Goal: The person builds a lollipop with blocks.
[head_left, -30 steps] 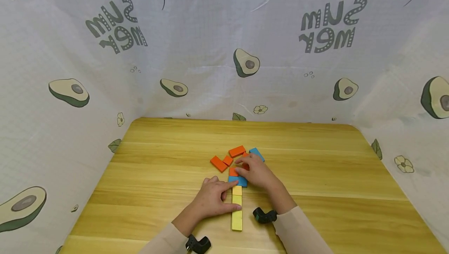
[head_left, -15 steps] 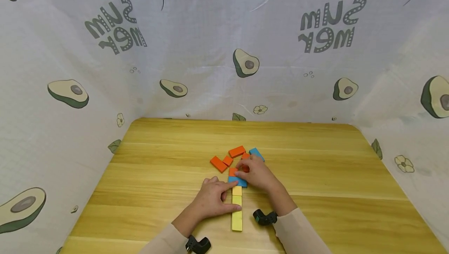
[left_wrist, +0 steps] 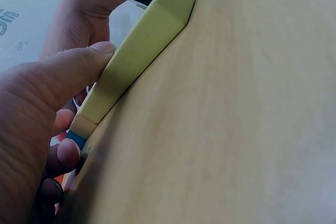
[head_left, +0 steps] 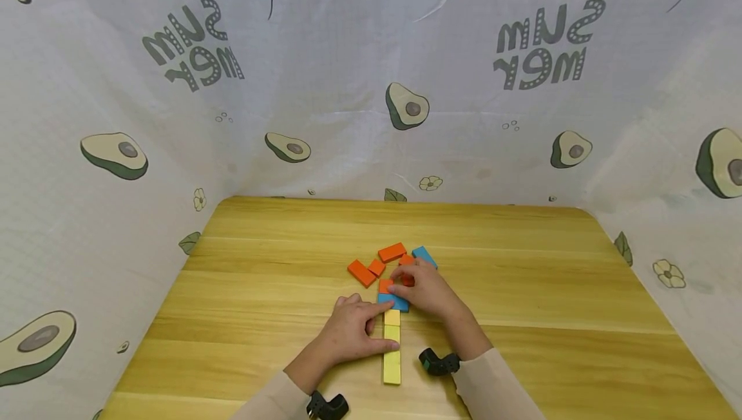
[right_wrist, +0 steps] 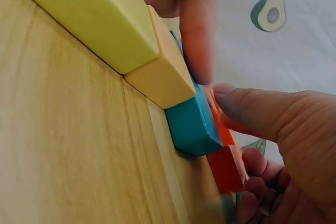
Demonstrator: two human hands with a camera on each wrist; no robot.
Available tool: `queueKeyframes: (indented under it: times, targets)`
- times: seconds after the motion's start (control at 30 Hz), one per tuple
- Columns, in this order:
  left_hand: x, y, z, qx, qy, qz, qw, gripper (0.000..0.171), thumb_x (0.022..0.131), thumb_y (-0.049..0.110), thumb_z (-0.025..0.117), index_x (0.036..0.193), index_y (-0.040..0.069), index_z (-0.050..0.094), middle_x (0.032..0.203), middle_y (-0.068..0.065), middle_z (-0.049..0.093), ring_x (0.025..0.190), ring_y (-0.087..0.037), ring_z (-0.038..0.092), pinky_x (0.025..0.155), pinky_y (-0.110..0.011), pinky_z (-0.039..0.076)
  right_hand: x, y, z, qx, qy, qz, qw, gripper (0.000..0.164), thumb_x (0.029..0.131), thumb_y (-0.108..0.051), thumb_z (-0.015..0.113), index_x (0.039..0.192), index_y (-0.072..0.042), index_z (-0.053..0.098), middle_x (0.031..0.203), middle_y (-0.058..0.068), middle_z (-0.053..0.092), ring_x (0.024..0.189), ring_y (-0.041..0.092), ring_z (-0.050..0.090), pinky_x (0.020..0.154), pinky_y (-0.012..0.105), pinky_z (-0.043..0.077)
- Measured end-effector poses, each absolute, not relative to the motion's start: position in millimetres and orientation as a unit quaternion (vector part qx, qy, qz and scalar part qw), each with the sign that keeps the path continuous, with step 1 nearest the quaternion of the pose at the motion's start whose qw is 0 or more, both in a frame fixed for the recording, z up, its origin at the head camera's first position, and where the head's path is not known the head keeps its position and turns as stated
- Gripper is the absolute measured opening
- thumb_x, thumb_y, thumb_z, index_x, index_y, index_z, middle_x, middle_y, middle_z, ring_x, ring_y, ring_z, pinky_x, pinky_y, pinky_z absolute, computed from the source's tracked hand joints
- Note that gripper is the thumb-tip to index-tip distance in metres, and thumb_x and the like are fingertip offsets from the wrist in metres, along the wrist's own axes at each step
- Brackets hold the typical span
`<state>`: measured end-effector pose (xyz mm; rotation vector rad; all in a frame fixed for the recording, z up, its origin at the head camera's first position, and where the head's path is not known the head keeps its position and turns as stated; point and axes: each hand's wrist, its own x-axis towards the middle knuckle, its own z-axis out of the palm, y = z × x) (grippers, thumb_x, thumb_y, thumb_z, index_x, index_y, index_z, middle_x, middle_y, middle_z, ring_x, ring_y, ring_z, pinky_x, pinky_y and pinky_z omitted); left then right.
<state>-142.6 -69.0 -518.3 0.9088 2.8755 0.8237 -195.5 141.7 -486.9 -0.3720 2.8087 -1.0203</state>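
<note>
A column of wooden blocks lies on the table: yellow blocks point(head_left: 391, 368) nearest, then a small light-orange block point(head_left: 391, 317), a crosswise blue block point(head_left: 400, 303) and a small orange block point(head_left: 384, 286). My left hand point(head_left: 350, 330) lies left of the column, its index fingertip on the blue block and its thumb reaching onto the yellow part. With thumb and index finger, my right hand point(head_left: 426, 288) pinches the small orange block at the far end. In the right wrist view the thumb point(right_wrist: 262, 108) is against orange; its other fingers curl beside a red-orange block point(right_wrist: 228, 169).
Beyond the column lie loose orange blocks point(head_left: 362, 273), a small orange cube point(head_left: 377, 268), another orange block point(head_left: 392, 252) and a blue block point(head_left: 425, 256). The wooden table point(head_left: 261, 265) meets a white printed cloth point(head_left: 348, 117) at its back and sides.
The right hand's thumb and index finger have drawn slightly nearer each other at the small orange block. The left hand and the blocks keep their places.
</note>
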Motion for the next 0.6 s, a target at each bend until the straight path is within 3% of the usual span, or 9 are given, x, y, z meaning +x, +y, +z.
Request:
queueKeyframes:
  times: [0.17, 0.33, 0.6]
  targets:
    - [-142, -68, -519, 0.29, 0.919, 0.268, 0.007, 0.075, 0.079, 0.069, 0.075, 0.143, 0.034, 0.061, 0.063, 0.022, 0.042, 0.071, -0.002, 0.033, 0.077, -0.026, 0.025, -197, 150, -487, -0.083, 0.931, -0.351, 0.06, 0.032, 0.093, -0.029, 0.077, 0.122, -0.018, 0.072, 0.111, 0.003, 0.063, 0.1, 0.018, 0.057, 0.09, 0.04, 0.051]
    - [-141, -67, -521, 0.29, 0.919, 0.267, 0.003, 0.075, 0.079, 0.07, 0.075, 0.143, 0.034, 0.061, 0.063, 0.022, 0.042, 0.07, -0.002, 0.032, 0.076, -0.026, 0.025, -200, 160, -484, -0.068, 0.932, -0.351, 0.053, 0.028, 0.094, -0.021, 0.075, 0.121, -0.013, 0.072, 0.098, 0.002, 0.064, 0.087, 0.016, 0.056, 0.081, 0.035, 0.048]
    - [-142, -68, -519, 0.296, 0.918, 0.263, -0.012, 0.074, 0.078, 0.069, 0.076, 0.141, 0.031, 0.063, 0.062, 0.021, 0.04, 0.07, -0.002, 0.032, 0.075, -0.026, 0.024, -200, 166, -484, -0.06, 0.943, -0.321, 0.063, 0.031, 0.094, -0.028, 0.075, 0.119, -0.01, 0.07, 0.079, 0.002, 0.057, 0.068, 0.017, 0.049, 0.066, 0.031, 0.041]
